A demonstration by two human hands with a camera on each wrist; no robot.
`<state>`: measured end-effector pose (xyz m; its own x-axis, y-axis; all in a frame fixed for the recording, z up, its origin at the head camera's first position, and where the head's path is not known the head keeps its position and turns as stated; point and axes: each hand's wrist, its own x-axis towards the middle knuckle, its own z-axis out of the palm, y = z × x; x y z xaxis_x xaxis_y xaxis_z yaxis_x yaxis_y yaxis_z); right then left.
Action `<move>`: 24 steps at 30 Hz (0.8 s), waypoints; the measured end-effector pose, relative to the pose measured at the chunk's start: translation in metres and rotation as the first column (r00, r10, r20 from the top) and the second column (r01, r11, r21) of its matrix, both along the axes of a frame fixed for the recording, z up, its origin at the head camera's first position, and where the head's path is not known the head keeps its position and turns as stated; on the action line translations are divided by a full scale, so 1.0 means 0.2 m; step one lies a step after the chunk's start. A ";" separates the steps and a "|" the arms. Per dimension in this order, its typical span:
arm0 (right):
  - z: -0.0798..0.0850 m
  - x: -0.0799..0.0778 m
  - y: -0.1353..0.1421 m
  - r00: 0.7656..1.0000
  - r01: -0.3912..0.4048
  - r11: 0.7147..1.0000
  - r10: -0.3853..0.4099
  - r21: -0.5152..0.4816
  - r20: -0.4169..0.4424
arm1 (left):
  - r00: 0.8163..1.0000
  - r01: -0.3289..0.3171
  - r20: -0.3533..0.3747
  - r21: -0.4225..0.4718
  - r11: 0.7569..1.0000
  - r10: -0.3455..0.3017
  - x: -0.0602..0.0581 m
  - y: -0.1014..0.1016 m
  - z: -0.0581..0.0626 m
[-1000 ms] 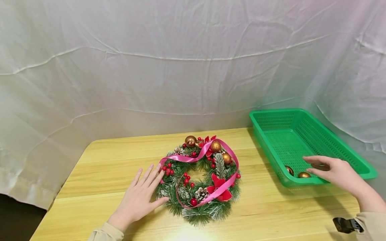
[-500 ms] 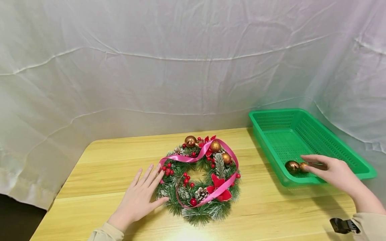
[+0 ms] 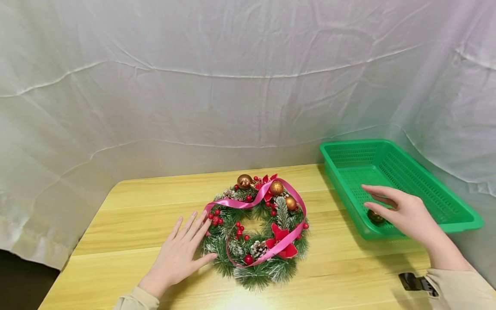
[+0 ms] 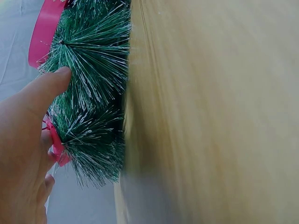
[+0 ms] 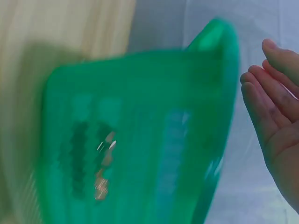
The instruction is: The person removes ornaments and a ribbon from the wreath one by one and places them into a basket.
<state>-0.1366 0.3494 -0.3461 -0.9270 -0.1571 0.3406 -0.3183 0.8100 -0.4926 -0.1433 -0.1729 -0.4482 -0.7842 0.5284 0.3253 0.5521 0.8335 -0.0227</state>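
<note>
My left hand (image 3: 176, 260) lies with straight, spread fingers at the left edge of a green wreath (image 3: 253, 275), its fingertips touching the needles. Berries, pine cones, red flowers, gold-brown balls and a loose pink ribbon (image 3: 236, 203) dress the wreath. In the left wrist view my thumb (image 4: 53, 84) touches the frosted needles (image 4: 88, 70). Over the near end of a green basket (image 3: 366, 234) is my right hand (image 3: 407, 213), thumb and fingers apart, nothing between them. A brown bauble (image 3: 375, 218) sits in the basket just below the thumb. Brown shapes (image 5: 101, 184) show through the basket wall.
The basket stands at the right side of the wooden table (image 3: 135, 215), close to the grey-white cloth (image 3: 248, 107) that hangs behind and along the sides. A black strap device (image 3: 416, 284) sits on my right wrist.
My right hand has shifted left over the basket. The baubles have rolled there; two showed side by side half a second ago, and one shows now. My left hand and the wreath stay put.
</note>
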 end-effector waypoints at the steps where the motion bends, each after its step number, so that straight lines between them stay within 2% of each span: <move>1: 0.01 0.00 -0.03 1.000 -0.009 1.000 0.009 -0.015 -0.011 | 1.000 -0.001 -0.001 -0.001 1.000 0.001 0.00 0.00 0.00; 6: 0.03 -0.04 -0.18 0.988 -0.116 0.992 0.111 -0.042 -0.107 | 1.000 -0.005 0.008 -0.005 1.000 0.005 0.00 0.00 0.00; 10: 0.01 -0.09 -0.29 0.971 -0.206 0.977 0.199 -0.050 -0.130 | 1.000 -0.009 0.018 -0.006 1.000 0.009 -0.01 0.00 0.00; 14: -0.05 -0.15 -0.39 0.964 -0.244 0.967 0.234 -0.070 -0.123 | 1.000 -0.010 0.022 -0.003 1.000 0.010 -0.01 0.00 0.00; 20: -0.14 -0.25 -0.50 0.953 -0.303 0.927 0.295 -0.222 -0.068 | 1.000 -0.009 0.020 0.000 1.000 0.009 0.00 0.00 0.00; 24: -0.20 -0.30 -0.55 0.947 -0.317 0.918 0.318 -0.239 -0.037 | 1.000 -0.008 0.018 -0.002 1.000 0.008 0.00 0.00 0.00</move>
